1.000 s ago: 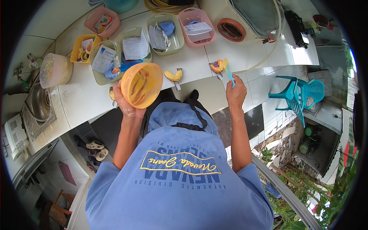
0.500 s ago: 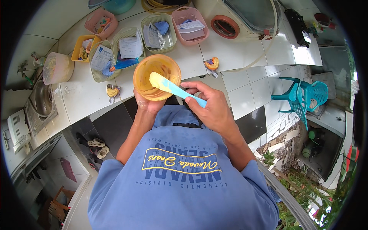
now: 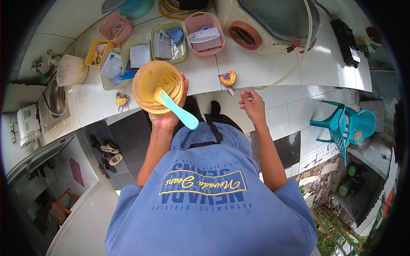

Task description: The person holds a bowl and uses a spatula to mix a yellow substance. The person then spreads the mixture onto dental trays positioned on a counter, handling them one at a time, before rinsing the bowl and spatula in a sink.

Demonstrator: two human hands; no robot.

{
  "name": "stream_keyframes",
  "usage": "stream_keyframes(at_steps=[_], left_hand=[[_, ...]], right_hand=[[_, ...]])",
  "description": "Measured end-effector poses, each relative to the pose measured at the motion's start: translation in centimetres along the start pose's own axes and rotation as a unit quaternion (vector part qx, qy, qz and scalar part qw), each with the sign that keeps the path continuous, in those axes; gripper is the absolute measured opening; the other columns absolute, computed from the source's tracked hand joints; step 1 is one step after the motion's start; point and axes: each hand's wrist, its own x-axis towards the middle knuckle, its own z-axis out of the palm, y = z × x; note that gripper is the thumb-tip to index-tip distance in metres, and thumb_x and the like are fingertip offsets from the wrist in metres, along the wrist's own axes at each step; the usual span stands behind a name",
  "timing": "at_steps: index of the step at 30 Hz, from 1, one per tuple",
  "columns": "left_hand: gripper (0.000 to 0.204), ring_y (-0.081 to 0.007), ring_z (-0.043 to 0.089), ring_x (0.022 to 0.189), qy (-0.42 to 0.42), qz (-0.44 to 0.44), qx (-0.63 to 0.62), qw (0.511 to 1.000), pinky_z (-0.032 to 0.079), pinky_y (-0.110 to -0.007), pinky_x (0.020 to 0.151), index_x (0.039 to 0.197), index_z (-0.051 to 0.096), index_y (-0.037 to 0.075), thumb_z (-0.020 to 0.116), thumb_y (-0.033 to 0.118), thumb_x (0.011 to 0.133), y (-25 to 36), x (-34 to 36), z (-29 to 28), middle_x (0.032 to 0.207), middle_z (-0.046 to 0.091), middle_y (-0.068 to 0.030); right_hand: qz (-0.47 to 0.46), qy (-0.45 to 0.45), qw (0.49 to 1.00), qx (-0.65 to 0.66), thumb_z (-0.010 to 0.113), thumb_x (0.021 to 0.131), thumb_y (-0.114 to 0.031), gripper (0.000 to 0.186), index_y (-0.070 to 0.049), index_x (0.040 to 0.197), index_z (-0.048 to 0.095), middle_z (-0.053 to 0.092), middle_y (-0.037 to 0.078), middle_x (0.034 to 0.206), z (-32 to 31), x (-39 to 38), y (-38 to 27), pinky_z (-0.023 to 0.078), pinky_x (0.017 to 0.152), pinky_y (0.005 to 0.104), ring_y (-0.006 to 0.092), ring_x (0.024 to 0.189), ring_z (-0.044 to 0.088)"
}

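Seen from above, a person in a blue shirt stands at a white tiled counter (image 3: pixel 273 70). The left hand (image 3: pixel 164 121) cups an orange-yellow mixing bowl (image 3: pixel 143 91) from below and behind, fingers spread along its right side. The bowl is held up in front of the counter's edge, its mouth toward the viewer, its inside smeared with yellow paste (image 3: pixel 166 77). A light blue spatula (image 3: pixel 181 114) leans in it, blade in the paste, handle slanting over the near rim above the wrist. Whether the left thumb steadies it, I cannot tell.

The right hand (image 3: pixel 253 104) is empty, its fingers loosely curled and parted. It hangs just beside, not touching, the metal handle of a dental impression tray (image 3: pixel 227 79), which lies at the counter's edge, its U-shaped filling orange and purple. A second impression tray (image 3: pixel 121 100), filled with something pale yellow, lies to the left of the bowl.

Behind stand a pink basket (image 3: pixel 208 53) and a green basket (image 3: pixel 170 61) containing papers.

The step in hand appears to be a reach for the nearer tray, the spatula parked. That move calls for thumb and fingertips to pinch the handle without brushing the filling, and for a level bowl, so the spatula does not slide out.
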Motion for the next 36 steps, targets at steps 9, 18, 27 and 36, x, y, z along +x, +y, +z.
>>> stream_keyframes(at_steps=[9,18,27,36], left_hand=[[0.061,-0.0337,0.043,0.130,0.044,0.066,0.007,0.997,0.032,-0.049,0.114,0.132,0.049,0.006,0.067,0.039,0.084,-1.9,-2.1,-2.7,0.133,0.051,-0.0168],[0.059,-0.0330,0.045,0.128,0.053,0.097,0.014,0.994,0.035,-0.048,0.112,0.132,0.049,0.006,0.064,0.039,0.085,-3.6,-3.4,-3.0,0.131,0.052,-0.0162],[0.062,-0.0332,0.045,0.128,0.032,0.103,0.024,0.994,0.037,-0.047,0.111,0.133,0.046,0.001,0.065,0.036,0.086,-4.2,-4.0,-3.1,0.133,0.050,-0.0195],[0.060,-0.0326,0.045,0.128,0.043,0.112,0.028,0.992,0.036,-0.047,0.112,0.134,0.047,0.004,0.064,0.037,0.086,-4.3,-4.4,-3.7,0.133,0.050,-0.0189]], right_hand=[[0.059,-0.119,0.980,0.149,0.059,0.094,-0.020,0.025,0.004,0.093,0.066,0.071,0.010,0.082,3.3,5.0,6.6,0.053,0.059,0.0240,0.0102,0.064,0.065],[-0.030,-0.087,0.993,0.073,0.057,0.095,-0.017,0.023,0.004,0.090,0.066,0.070,0.009,0.073,3.1,4.8,7.8,0.053,0.057,0.0242,0.0097,0.059,0.063],[-0.034,-0.078,0.994,0.064,0.058,0.095,-0.019,0.024,0.004,0.090,0.066,0.070,0.009,0.073,2.9,4.7,7.1,0.053,0.057,0.0244,0.0098,0.058,0.063],[-0.052,-0.068,0.992,0.096,0.056,0.096,-0.020,0.027,0.004,0.092,0.067,0.070,0.008,0.073,3.1,4.6,7.4,0.053,0.057,0.0243,0.0103,0.059,0.063]])
